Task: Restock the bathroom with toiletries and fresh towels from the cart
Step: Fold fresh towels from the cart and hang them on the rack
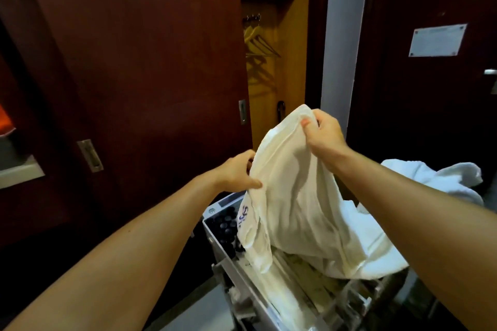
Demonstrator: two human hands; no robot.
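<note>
Reaching in from the lower corners of the frame, both bare arms stretch toward the centre, where the right hand (324, 133) pinches the top of a cream towel (293, 196) and the left hand (238, 172) grips its left edge lower down. It hangs over the grey cart (228, 252) at lower centre, hiding most of the cart's contents. Purple lettering on the cloth is folded and unreadable, and the left fingertips sit behind the fabric.

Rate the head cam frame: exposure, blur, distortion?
Head view: dim and warm overall; the sliding door and the room's lower left fall near black, while the cloth held by the left hand and right hand reads bright without clipping. Soft throughout; the notice is unreadable. Wide-angle stretch enlarges both forearms at the bottom edge.
</note>
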